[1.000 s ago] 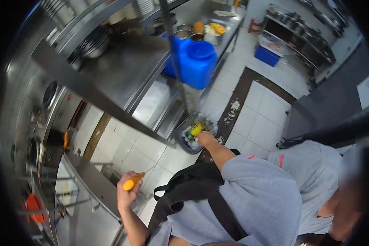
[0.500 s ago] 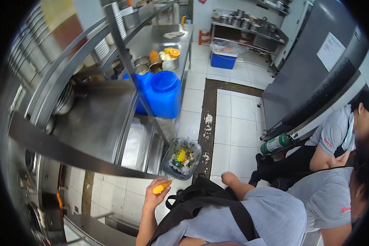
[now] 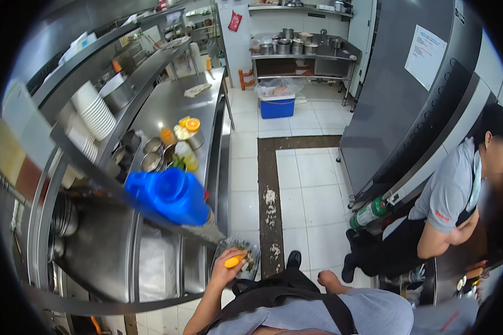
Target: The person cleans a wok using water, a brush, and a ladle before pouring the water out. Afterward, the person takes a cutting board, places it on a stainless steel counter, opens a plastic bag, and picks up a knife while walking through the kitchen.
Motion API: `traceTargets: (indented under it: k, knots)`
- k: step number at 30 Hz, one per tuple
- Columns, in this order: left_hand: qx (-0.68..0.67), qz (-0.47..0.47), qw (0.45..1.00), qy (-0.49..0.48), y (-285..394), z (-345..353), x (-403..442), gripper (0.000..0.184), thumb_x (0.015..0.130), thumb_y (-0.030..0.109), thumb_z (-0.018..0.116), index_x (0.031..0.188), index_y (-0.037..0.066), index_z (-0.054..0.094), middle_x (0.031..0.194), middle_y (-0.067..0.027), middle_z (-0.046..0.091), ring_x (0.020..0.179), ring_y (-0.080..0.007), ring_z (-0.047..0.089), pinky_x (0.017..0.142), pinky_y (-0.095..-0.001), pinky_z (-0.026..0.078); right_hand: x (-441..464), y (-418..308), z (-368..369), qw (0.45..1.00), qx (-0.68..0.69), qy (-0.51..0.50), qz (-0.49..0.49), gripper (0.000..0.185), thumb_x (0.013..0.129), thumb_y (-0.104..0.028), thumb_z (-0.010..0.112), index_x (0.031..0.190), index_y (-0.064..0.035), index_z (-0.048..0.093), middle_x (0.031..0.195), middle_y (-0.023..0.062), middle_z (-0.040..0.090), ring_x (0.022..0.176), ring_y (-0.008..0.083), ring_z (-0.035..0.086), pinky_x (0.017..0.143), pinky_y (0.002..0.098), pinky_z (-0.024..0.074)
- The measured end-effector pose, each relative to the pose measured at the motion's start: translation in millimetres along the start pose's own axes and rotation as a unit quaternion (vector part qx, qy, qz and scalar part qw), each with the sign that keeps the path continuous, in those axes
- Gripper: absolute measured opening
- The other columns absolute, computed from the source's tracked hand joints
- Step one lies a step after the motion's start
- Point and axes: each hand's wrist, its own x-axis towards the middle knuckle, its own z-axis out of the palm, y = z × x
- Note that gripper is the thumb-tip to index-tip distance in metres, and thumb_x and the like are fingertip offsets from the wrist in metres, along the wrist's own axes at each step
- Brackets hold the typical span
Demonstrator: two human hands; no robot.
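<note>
My left hand [image 3: 227, 269] is closed round the orange handle [image 3: 233, 262] of a tool whose other end I cannot make out. It is held in front of the lined waste bin [image 3: 251, 252], partly covering it. Low beside my body, my right hand [image 3: 328, 278] has its fingers curled in, and nothing shows in it. A big blue plastic container [image 3: 176, 195] stands on the steel counter beyond my left hand.
Pots, a bottle and cut oranges [image 3: 193, 124] stand on the long counter [image 3: 151, 100]. A co-worker [image 3: 444, 195] stands at the right near a green cylinder [image 3: 369, 213] and a tall grey cabinet [image 3: 397, 106]. A blue cooler [image 3: 277, 108] is on the floor ahead.
My right hand has come away from the bin and down to my side. My left hand has moved right with the orange-handled tool. The view has turned toward the aisle and the co-worker.
</note>
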Motion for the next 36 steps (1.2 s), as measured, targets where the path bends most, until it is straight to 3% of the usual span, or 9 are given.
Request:
traceTargets:
  k: [2, 8, 14, 16, 24, 26, 31, 34, 36]
  knots:
    - [0.031, 0.024, 0.999, -0.006, -12.4, 18.8, 35.1, 0.025, 0.072, 0.013, 0.069, 0.096, 0.009, 0.064, 0.097, -0.0104, 0.06, 0.094, -0.0263, 0.057, 0.083, -0.0316, 0.045, 12.9, 18.3, -26.3, 1.0, 0.01, -0.003, 0.024, 0.026, 0.073, -0.016, 0.053, 0.094, -0.0066, 0.065, 0.099, 0.0168, 0.062, 0.097, 0.0314, 0.058, 0.085, 0.0408, 0.0458]
    - [0.09, -0.039, 0.995, 0.013, -29.5, 43.0, 116.0, 0.027, 0.067, 0.011, 0.071, 0.093, 0.012, 0.064, 0.098, -0.0123, 0.059, 0.091, -0.0286, 0.059, 0.079, -0.0341, 0.047, 56.2, 48.6, -135.7, 1.0, 0.008, 0.015, 0.016, 0.026, 0.072, -0.018, 0.052, 0.092, -0.0104, 0.066, 0.097, 0.0147, 0.062, 0.092, 0.0319, 0.058, 0.085, 0.0398, 0.0453]
    - [0.145, -0.087, 0.985, 0.047, -64.5, 50.6, 154.0, 0.026, 0.066, 0.01, 0.07, 0.091, 0.012, 0.064, 0.095, -0.0111, 0.059, 0.087, -0.0299, 0.058, 0.076, -0.0359, 0.047, 123.9, 75.3, -298.2, 0.976, 0.084, 0.195, 0.051, 0.024, 0.075, -0.019, 0.051, 0.09, -0.0096, 0.067, 0.09, 0.0168, 0.062, 0.088, 0.0332, 0.059, 0.082, 0.0407, 0.0464]
    - [0.15, -0.125, 0.978, 0.073, -75.6, 53.4, 168.5, 0.024, 0.066, 0.01, 0.07, 0.089, 0.012, 0.064, 0.093, -0.011, 0.058, 0.087, -0.0303, 0.058, 0.077, -0.0359, 0.046, 154.6, 101.4, -348.9, 0.953, 0.08, 0.292, 0.021, 0.02, 0.075, -0.016, 0.053, 0.088, -0.0076, 0.067, 0.087, 0.0171, 0.063, 0.086, 0.0335, 0.06, 0.08, 0.0398, 0.0472]
    - [0.168, -0.176, 0.96, 0.137, -105.4, 93.9, 274.2, 0.021, 0.065, 0.01, 0.068, 0.086, 0.011, 0.065, 0.09, -0.0112, 0.06, 0.083, -0.0306, 0.059, 0.075, -0.0368, 0.048, 201.4, 162.4, -571.0, 0.884, 0.073, 0.455, 0.084, 0.019, 0.076, -0.015, 0.054, 0.089, -0.0052, 0.064, 0.091, 0.0185, 0.062, 0.089, 0.0371, 0.057, 0.08, 0.0442, 0.0461]
    - [0.132, -0.189, 0.965, 0.127, -113.9, 102.6, 320.1, 0.022, 0.065, 0.012, 0.069, 0.087, 0.011, 0.065, 0.09, -0.0111, 0.06, 0.083, -0.0302, 0.059, 0.075, -0.0366, 0.048, 215.4, 187.4, -592.7, 0.88, 0.038, 0.464, 0.095, 0.024, 0.076, -0.013, 0.055, 0.096, -0.004, 0.061, 0.095, 0.0181, 0.061, 0.092, 0.0371, 0.056, 0.081, 0.0443, 0.0455]
    - [0.115, -0.178, 0.974, 0.078, -117.0, 125.5, 450.1, 0.025, 0.067, 0.017, 0.069, 0.091, 0.013, 0.064, 0.088, -0.0111, 0.06, 0.083, -0.0294, 0.059, 0.075, -0.0368, 0.048, 203.3, 206.4, -607.0, 0.837, 0.102, 0.449, 0.295, 0.033, 0.072, -0.013, 0.059, 0.101, 0.0005, 0.055, 0.097, 0.0218, 0.06, 0.094, 0.038, 0.054, 0.082, 0.0456, 0.0441]
    - [0.067, -0.111, 0.99, 0.048, -127.8, 147.1, 538.3, 0.026, 0.067, 0.018, 0.069, 0.092, 0.013, 0.063, 0.09, -0.0114, 0.06, 0.085, -0.0298, 0.058, 0.076, -0.0375, 0.048, 223.9, 246.7, -564.9, 0.829, 0.082, 0.44, 0.335, 0.034, 0.072, -0.012, 0.054, 0.103, 0.0008, 0.052, 0.094, 0.023, 0.06, 0.091, 0.0415, 0.055, 0.081, 0.0462, 0.0447]
    - [0.064, -0.076, 0.995, 0.025, -112.0, 165.1, 602.1, 0.026, 0.068, 0.019, 0.069, 0.092, 0.013, 0.063, 0.091, -0.0114, 0.059, 0.086, -0.0302, 0.058, 0.076, -0.0369, 0.047, 243.6, 257.6, -525.2, 0.823, 0.193, 0.383, 0.372, 0.03, 0.069, -0.014, 0.053, 0.095, 0.0026, 0.056, 0.09, 0.0232, 0.06, 0.086, 0.0428, 0.056, 0.079, 0.0462, 0.0457]
